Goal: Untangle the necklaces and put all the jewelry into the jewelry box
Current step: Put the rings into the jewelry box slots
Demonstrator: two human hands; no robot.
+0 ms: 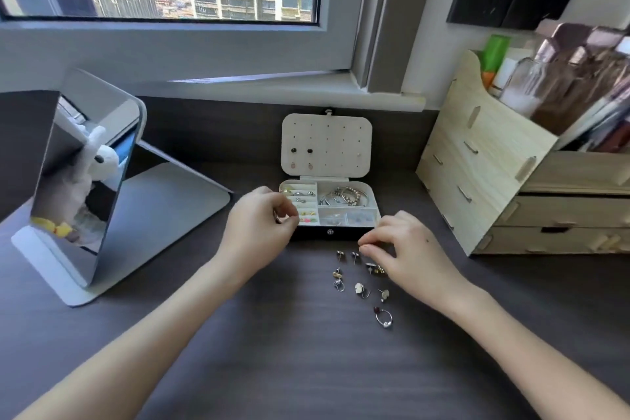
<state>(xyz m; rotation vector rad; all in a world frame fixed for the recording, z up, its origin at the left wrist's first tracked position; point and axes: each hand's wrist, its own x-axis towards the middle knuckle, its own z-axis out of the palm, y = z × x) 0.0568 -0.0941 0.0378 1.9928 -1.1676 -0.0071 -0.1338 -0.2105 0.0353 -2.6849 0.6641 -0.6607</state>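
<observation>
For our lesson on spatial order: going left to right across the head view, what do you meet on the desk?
Mirror, left hand pinching a ring, jewelry box, right hand, wooden drawer organizer.

Dark desk (pixel 306 368), jewelry box (pixel 329 232), earrings (pixel 361 288), mirror (pixel 81 187)

Left grip (pixel 259 218) pinches a ring (pixel 277 217) (jewelry box (pixel 344 233) open).
</observation>
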